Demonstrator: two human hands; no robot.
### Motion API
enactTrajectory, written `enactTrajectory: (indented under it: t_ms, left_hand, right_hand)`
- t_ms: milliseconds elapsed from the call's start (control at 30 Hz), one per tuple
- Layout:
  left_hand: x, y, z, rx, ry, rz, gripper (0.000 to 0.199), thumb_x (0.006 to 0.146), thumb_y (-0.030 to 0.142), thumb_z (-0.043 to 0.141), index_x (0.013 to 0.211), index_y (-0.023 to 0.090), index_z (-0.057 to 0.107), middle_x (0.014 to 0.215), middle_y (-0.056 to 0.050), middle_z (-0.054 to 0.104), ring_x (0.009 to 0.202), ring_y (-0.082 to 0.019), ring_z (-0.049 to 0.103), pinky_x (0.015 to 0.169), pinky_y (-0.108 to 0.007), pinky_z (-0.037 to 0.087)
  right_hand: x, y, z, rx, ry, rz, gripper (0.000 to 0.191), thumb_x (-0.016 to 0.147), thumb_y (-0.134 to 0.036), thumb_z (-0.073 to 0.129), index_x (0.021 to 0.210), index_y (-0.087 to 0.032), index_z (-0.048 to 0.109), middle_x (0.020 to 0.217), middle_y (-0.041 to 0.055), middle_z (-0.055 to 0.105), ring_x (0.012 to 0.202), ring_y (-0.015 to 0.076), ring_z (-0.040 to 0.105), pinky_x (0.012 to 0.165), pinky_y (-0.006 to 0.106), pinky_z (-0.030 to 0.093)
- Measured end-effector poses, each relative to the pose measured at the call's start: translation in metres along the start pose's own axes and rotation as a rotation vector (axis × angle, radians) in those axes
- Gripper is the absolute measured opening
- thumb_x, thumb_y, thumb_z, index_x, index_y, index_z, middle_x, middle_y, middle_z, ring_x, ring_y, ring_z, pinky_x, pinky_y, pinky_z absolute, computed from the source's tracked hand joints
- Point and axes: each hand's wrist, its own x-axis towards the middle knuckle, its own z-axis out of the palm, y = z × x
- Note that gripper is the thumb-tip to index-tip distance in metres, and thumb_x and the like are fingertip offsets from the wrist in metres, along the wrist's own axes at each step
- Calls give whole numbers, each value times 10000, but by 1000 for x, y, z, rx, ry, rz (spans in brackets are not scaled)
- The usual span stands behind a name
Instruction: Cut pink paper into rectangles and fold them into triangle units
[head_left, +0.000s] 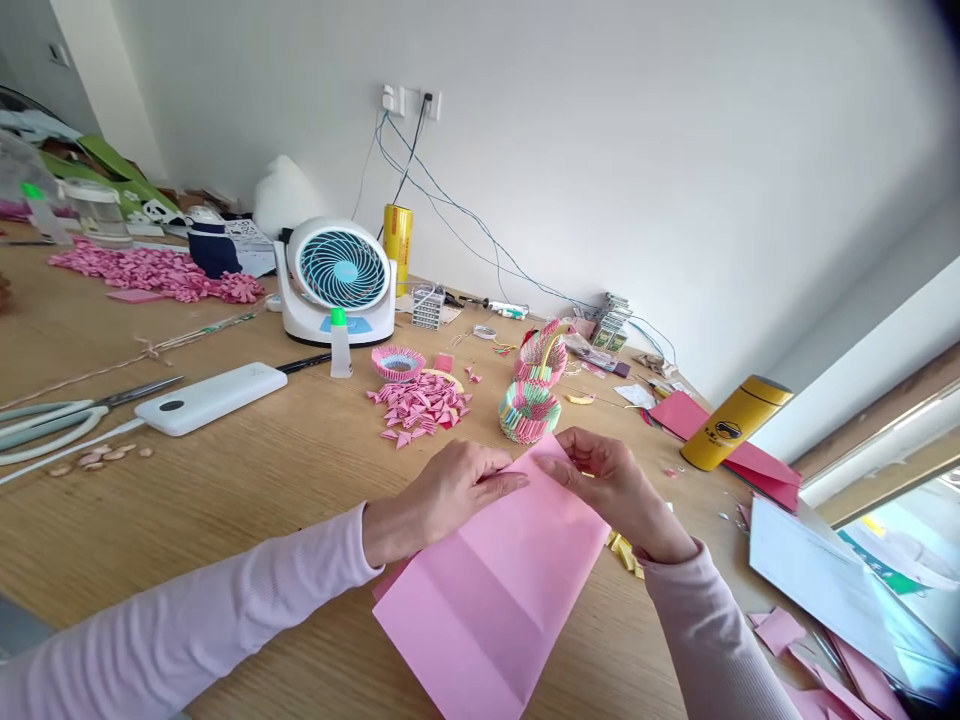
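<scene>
A large creased sheet of pink paper [502, 580] hangs tilted between my two hands, its lower end toward me. My left hand [457, 492] pinches the upper left edge, thumb on top. At the top right corner, my right hand [619, 485] grips the paper between thumb and curled fingers. Just beyond the paper stand a round pink, green and yellow folded-paper piece [529, 412] and a similar one with a yellow strip [541, 355]. A heap of small folded pink pieces [424, 405] lies left of them, beside a pink paper ring [398, 364].
A white fan [341, 275], a green-capped bottle [340, 345], a white power bank [211, 398] and scissors [60, 420] are at the left. A yellow flask [735, 422], red paper [761, 460] and a pale board [840, 580] lie right.
</scene>
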Motion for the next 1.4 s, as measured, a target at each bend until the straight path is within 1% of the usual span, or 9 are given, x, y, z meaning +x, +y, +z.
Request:
enactTrajectory:
  t_ms: [167,333,433,567,700,967,1133,1233,1400]
  left_hand:
    - [8,18,-5,166,23,129,482,921,430,480,557,157,322,520,63,256,500,-64,261,484,-233,141]
    - [18,32,-8,203,10,202,463,921,393,498,556,154,346,524,66,249,504,-66,250,491,-231,148]
    - [23,35,-11,157,-24,191,438,903,427,517,577,162,394,535,67,273,516,-73,274,487,-221,168]
    - [27,26,-21,74,-77,138,286,803,419,649,731,153,574,567,63,409,522,-79,355,479,-208,206]
    - [28,13,-30,-79,-81,98,255,834,381,606,770,137,645,594,38,493,555,-91,444,495,-193,277]
    - [7,9,-30,-322,15,-28,234,728,354,738,770,135,667,696,-5,649,648,-117,574,569,-204,429]
    - [-8,12,-23,-486,52,-50,214,746,326,731,818,131,682,761,-20,683,685,-115,602,597,-204,466]
    - [-14,16,-18,-509,77,-51,226,761,337,722,853,131,705,793,-33,693,706,-120,602,612,-209,472]
    - [-20,15,-14,-474,144,-47,210,770,333,717,768,123,702,690,-5,639,629,-89,537,553,-185,413]
  right_hand:
    - [-6,-8,-14,160,29,29,220,815,-359,679,719,-180,594,635,-21,581,559,112,513,500,230,414]
    - [-12,-13,-21,138,30,45,219,826,-377,664,754,-172,641,668,-3,619,582,121,541,518,230,447]
    - [-13,-15,-25,77,161,6,255,815,-392,671,690,-175,624,610,-13,595,529,112,511,472,220,426]
    - [-16,-13,-38,30,385,-19,256,795,-415,690,705,-182,635,650,7,610,564,134,539,482,235,454]
    - [-26,-7,-54,70,546,10,227,763,-410,726,752,-190,668,676,22,633,583,150,560,478,246,486]
    - [-76,27,-64,109,520,83,143,733,-350,758,767,-215,722,753,44,678,648,189,589,512,281,510]
    - [-98,38,-58,86,555,91,122,739,-320,749,820,-230,736,800,52,672,710,210,594,545,294,518]
    - [-104,40,-52,85,614,76,135,717,-322,763,818,-237,733,811,53,667,712,214,584,546,303,512]
    - [-108,42,-45,99,657,18,131,722,-295,762,830,-242,710,768,45,634,678,197,546,503,292,464]
